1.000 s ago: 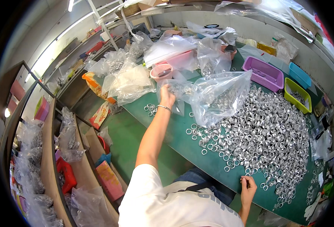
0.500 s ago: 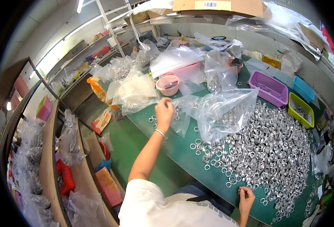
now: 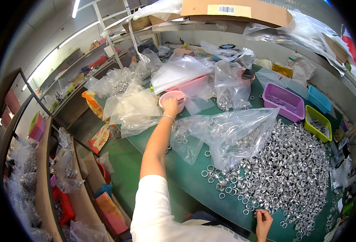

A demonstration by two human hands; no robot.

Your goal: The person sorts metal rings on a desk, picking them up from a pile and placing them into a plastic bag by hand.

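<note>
My left hand [image 3: 170, 107] reaches into a small round pink bowl [image 3: 171, 95] at the far side of the green table. Its fingertips are down inside the bowl and partly hidden, beside something dark and narrow. At the near table edge, my right hand [image 3: 263, 223] has its fingers curled together; whatever they may hold is not visible. A large heap of silver metal rings [image 3: 282, 169] lies just beyond that hand. Between my hands is a clear plastic bag [image 3: 238, 135] with rings in it, and a smaller clear bag [image 3: 186, 139] lies near my left forearm.
Purple [image 3: 283, 101], blue [image 3: 319, 99] and green trays [image 3: 318, 123] stand at the back right. Plastic bags [image 3: 135, 109] crowd the table's far left. A wooden shelf [image 3: 51, 181] with filled bags runs along the left, and a cardboard box [image 3: 234, 9] sits overhead.
My left hand has moved forward from above the table edge into the pink bowl. My right hand stays near the table edge beside the rings. The view has shifted slightly.
</note>
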